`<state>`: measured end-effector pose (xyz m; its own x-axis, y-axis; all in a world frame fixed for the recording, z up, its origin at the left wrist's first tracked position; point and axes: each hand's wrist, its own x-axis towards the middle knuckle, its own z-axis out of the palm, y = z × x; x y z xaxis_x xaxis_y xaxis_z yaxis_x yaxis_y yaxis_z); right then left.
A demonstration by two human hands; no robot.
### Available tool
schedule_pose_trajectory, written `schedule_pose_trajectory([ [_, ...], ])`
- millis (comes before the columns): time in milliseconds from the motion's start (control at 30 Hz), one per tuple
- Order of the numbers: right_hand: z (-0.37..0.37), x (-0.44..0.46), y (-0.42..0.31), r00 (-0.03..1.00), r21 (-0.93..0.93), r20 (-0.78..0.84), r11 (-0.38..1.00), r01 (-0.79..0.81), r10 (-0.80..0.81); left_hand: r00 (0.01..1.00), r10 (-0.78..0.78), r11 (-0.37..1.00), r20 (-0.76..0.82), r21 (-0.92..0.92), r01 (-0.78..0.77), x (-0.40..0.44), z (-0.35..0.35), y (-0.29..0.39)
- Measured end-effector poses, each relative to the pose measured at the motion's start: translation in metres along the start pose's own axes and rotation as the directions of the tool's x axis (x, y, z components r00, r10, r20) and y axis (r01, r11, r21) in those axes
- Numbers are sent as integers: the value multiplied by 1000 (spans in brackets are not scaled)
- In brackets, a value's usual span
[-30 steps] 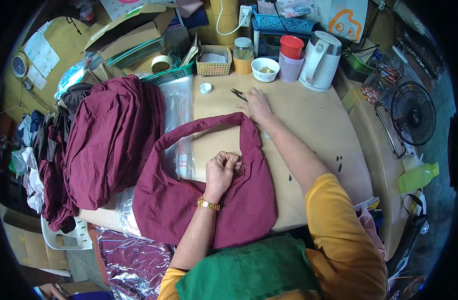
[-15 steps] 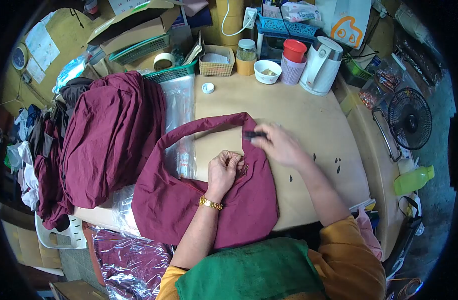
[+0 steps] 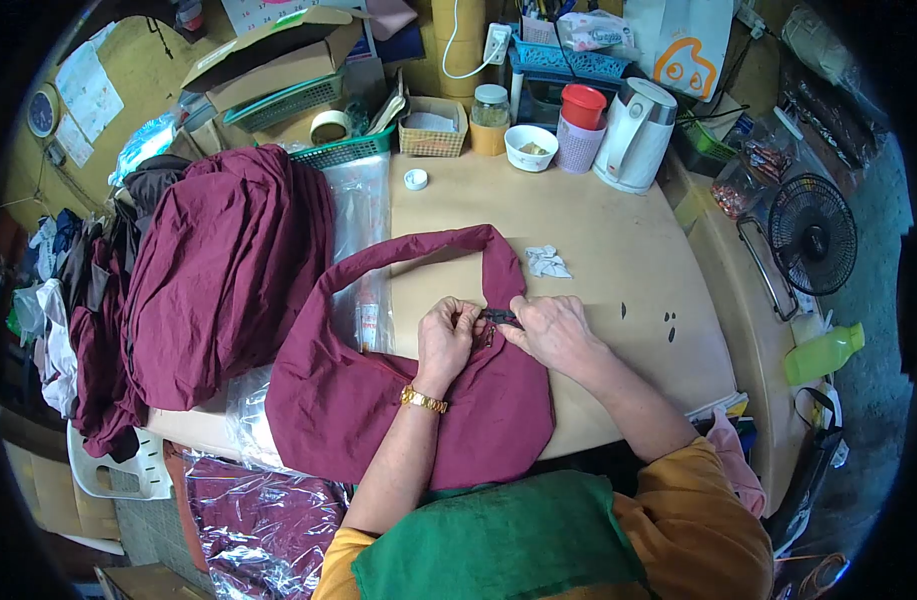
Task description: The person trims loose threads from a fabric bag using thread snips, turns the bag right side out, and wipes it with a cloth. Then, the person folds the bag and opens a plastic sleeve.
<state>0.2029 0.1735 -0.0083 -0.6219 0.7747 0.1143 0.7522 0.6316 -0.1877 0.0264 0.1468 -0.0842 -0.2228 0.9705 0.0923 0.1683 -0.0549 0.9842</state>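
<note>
A maroon shoulder bag [image 3: 408, 420] lies on the tan table, its strap arched toward the back. My left hand [image 3: 446, 342], with a gold watch [image 3: 423, 400] at the wrist, pinches the bag's fabric near the right base of the strap. Closed around small black snips [image 3: 499, 317], my right hand [image 3: 552, 332] is just right of the left one. The blades point left at the left fingertips, over the bag. Small metal parts show just below the snips; what lies between the fingertips is too small to tell.
A pile of maroon bags [image 3: 223, 280] fills the left side, beside clear plastic [image 3: 358, 210]. A crumpled white scrap [image 3: 547, 262] and a white cap [image 3: 415, 179] lie on the table [image 3: 618, 240]. Along the back stand a jar [image 3: 489, 118], a bowl [image 3: 530, 148] and a kettle [image 3: 635, 135].
My right hand has come from the back of the table, carrying the snips down to the left fingertips. The white scrap it covered now shows. My left hand has stayed at the bag.
</note>
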Motion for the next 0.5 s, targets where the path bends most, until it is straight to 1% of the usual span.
schedule_pose_trajectory([
  [100, 3, -2, 0, 999, -7, -42, 1000, 10, -10, 1000, -27, 1000, 2, -13, 27, 0, 0, 1],
  [167, 4, -2, 1, 998, -5, -54, 1000, 16, -17, 997, -39, 999, 70, 38, 36, 1, -3, 0],
  [200, 5, -1, 2, 998, -3, -66, 1000, 23, -24, 997, -39, 999, 70, 37, 36, 1, -3, -2],
  [233, 5, -1, 2, 998, -4, -66, 1000, 23, -23, 997, -31, 999, 63, -25, 33, 1, -2, -4],
  [267, 5, 0, 3, 997, 45, -75, 999, 5, -2, 998, -24, 996, 56, -86, 29, 1, -2, -5],
  [300, 4, 2, 3, 996, 94, -84, 995, -11, 19, 998, -24, 996, 56, -85, 29, 2, -2, -6],
  [333, 0, 3, 3, 996, 96, -84, 995, -11, 19, 998, -56, 959, 2, -279, 54, 2, -2, -7],
  [367, -10, 6, 2, 982, 223, -120, 967, -119, 149, 994, -98, 884, -43, -463, 67, 3, -2, -7],
  [400, -18, 11, 4, 950, 349, -139, 912, -218, 280, 994, -98, 884, -42, -463, 67, 4, -4, -7],
  [433, -8, 18, 25, 933, 319, -196, 919, -230, 302, 993, -107, 852, -59, -520, 61, 5, -6, -7],
  [467, -4, 25, 44, 932, 318, -196, 919, -233, 305, 990, -116, 817, -75, -574, 52, 6, -9, -7],
  [500, -1, 33, 62, 919, 320, -169, 902, -291, 356, 992, -116, 812, -42, -580, 70, 5, -12, -9],
])
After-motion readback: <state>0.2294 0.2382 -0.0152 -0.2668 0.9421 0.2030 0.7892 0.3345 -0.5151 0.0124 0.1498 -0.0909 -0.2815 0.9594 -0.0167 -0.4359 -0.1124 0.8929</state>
